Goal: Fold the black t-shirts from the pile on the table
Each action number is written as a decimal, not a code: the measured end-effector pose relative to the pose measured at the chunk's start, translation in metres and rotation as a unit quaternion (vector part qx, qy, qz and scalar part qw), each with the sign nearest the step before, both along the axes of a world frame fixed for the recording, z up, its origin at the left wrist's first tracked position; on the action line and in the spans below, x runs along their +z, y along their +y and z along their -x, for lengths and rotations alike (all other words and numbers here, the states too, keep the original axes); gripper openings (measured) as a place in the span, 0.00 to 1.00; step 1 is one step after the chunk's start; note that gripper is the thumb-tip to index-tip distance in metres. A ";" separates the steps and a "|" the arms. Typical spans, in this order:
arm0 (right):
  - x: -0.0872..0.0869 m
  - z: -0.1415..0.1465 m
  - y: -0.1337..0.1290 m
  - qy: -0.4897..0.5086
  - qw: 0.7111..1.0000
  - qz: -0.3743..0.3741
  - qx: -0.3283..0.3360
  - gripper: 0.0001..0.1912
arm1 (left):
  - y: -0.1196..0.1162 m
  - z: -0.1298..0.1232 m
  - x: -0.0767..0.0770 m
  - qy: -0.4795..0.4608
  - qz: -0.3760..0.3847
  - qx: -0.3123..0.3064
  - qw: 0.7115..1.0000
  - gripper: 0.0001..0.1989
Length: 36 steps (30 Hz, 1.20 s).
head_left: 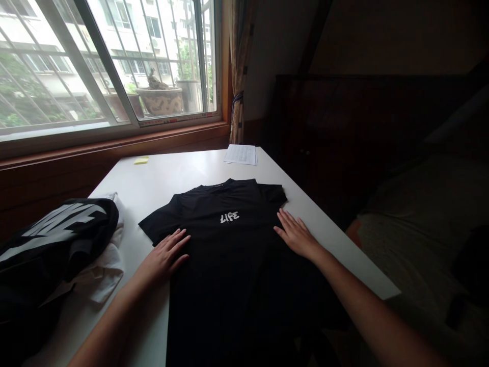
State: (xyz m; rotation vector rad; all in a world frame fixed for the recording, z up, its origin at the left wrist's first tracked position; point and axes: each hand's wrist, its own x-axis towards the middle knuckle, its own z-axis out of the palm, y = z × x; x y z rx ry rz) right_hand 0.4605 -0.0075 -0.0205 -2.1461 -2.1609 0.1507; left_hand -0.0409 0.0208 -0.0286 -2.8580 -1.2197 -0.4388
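A black T-shirt [225, 255] with a small light print on its chest lies spread on the white table [179, 171], its collar toward the far side. On its left edge, just below the left-hand sleeve, my left hand [164, 255] rests flat with fingers apart. My right hand [296, 233] lies on the shirt's right edge below the other sleeve, fingers stretched out. Neither hand grips the cloth. The lower part of the shirt is dark and runs out of view at the bottom.
Black and white clothes [91, 239] are heaped at the table's left. Papers [240, 154] and a yellow note [141, 160] lie near the far edge. Beyond are a barred window [153, 56] and a curtain [237, 76]. The right side is very dark.
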 end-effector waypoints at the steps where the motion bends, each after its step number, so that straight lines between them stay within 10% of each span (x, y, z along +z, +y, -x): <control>1: 0.001 0.001 0.000 -0.001 1.000 0.003 -0.001 0.37 | 0.001 0.001 -0.002 0.005 -0.001 0.013 1.000 0.30; 9: -0.002 0.019 -0.009 -0.003 1.000 -0.008 -0.014 0.39 | 0.009 0.022 -0.010 0.029 0.001 0.090 0.995 0.28; 19: -0.013 0.044 -0.025 0.031 0.995 -0.090 0.010 0.35 | 0.004 0.055 0.016 0.030 0.043 0.156 0.986 0.23; 24: -0.002 0.019 0.017 0.088 0.978 -0.180 -0.056 0.26 | -0.001 0.038 0.029 0.016 -0.036 0.159 0.986 0.20; 29: 0.015 0.006 0.072 0.096 0.962 -0.079 -0.241 0.34 | -0.003 0.023 0.038 -0.017 -0.071 0.120 0.990 0.17; 36: 0.024 0.013 0.125 0.194 0.951 -0.083 -0.227 0.21 | -0.001 0.017 0.034 -0.053 -0.071 0.085 0.993 0.15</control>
